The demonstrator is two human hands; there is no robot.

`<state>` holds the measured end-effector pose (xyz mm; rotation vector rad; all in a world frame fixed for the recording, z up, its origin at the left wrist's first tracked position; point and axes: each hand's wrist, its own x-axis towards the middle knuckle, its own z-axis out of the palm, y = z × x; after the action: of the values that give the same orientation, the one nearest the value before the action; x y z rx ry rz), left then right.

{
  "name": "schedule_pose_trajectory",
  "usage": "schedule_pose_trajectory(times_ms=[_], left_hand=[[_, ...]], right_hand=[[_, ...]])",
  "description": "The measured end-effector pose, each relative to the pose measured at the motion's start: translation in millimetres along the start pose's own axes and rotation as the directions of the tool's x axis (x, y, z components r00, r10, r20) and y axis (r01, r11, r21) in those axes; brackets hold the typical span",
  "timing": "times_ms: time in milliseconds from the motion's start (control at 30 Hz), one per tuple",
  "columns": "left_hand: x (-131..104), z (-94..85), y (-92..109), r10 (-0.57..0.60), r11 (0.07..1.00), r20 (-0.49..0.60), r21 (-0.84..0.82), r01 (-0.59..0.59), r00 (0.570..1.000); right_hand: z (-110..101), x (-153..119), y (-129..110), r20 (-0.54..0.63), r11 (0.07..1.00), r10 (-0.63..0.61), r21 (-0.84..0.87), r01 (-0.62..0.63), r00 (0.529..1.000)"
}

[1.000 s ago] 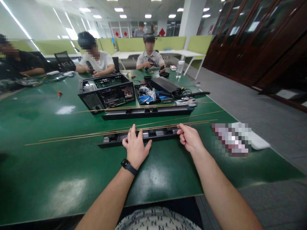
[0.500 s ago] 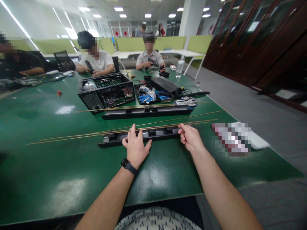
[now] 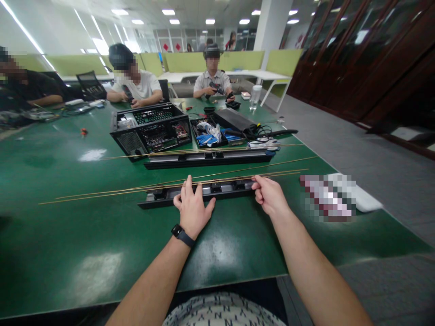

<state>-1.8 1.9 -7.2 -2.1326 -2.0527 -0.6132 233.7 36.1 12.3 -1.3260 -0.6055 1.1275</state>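
Several long, thin brass-coloured rods (image 3: 98, 194) lie along a black-and-silver slotted rail (image 3: 163, 202) on the green table. They reach well past both of its ends. My left hand (image 3: 194, 208), with a watch on the wrist, lies palm down over the rail, fingers spread across the rods. At the rail's right end my right hand (image 3: 272, 195) is closed, thumb and forefinger pinched at a rod; the fingertips partly hide the grip. Dark blocks (image 3: 216, 186) sit in the rail's channel between my hands.
Behind lies a second rail (image 3: 207, 161) topped with more rods. Beyond it stand an opened black computer case (image 3: 152, 131), a tray of blue-and-white gloves (image 3: 209, 135) and a dark flat box (image 3: 234, 121). A blurred packet (image 3: 326, 194) lies rightward. Co-workers sit across the table.
My hands keep almost the same pose. The left end of one rod has slid very slightly to the right. People in the far background have shifted.
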Motion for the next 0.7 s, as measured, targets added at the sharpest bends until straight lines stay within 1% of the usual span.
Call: schedule_pose_trajectory(times_ms=[233, 467, 700], left_hand=[[0.0, -1.0, 0.5, -0.003, 1.0, 0.008, 0.001, 0.003, 1.0], [-0.5, 0.0, 0.6, -0.007, 1.0, 0.003, -0.01, 0.007, 1.0], [0.0, 0.6, -0.2, 0.0, 1.0, 0.005, -0.007, 0.0, 1.0]], right_hand=[[-1.1, 1.3, -0.9, -0.037, 1.0, 0.006, 0.0, -0.006, 0.999], [-2.2, 0.5, 1.4, 0.02, 1.0, 0.005, -0.02, -0.005, 1.0], [-1.3, 0.7, 1.7, 0.024, 1.0, 0.008, -0.016, -0.007, 1.0]])
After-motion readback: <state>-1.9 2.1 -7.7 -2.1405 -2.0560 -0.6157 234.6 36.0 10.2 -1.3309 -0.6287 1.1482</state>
